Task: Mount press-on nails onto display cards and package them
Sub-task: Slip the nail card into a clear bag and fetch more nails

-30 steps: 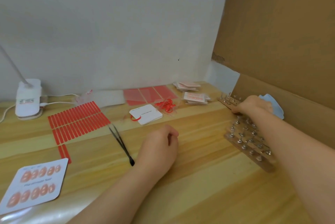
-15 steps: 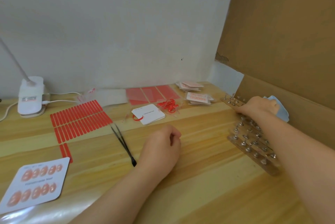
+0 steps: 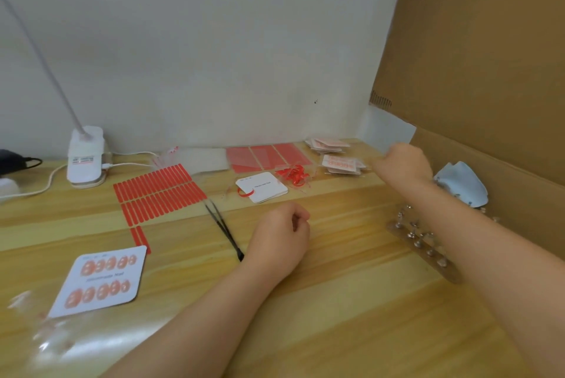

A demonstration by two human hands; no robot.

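Note:
A white display card (image 3: 101, 279) carrying two rows of orange press-on nails lies at the front left of the wooden table. My left hand (image 3: 279, 237) rests mid-table in a fist with nothing visible in it, just right of black tweezers (image 3: 224, 230). My right hand (image 3: 403, 163) is blurred, fingers curled, raised at the back right beside packaged nail sets (image 3: 342, 165); anything in it is hidden. A wooden stand with metal pegs (image 3: 428, 252) lies under my right forearm. A stack of blank white cards (image 3: 263, 187) and red ribbons (image 3: 292, 175) sit behind my left hand.
Red adhesive strips (image 3: 159, 194) and red sheets (image 3: 266, 156) lie toward the back. A white lamp base (image 3: 85, 157) with its cable stands at the back left. Cardboard (image 3: 474, 56) walls off the right side, with a pale blue mask (image 3: 461, 185) against it. Clear plastic (image 3: 49, 338) lies front left.
My right hand has lifted off the far end of the peg stand and moved left and back toward the packaged sets. My left hand has stayed in place.

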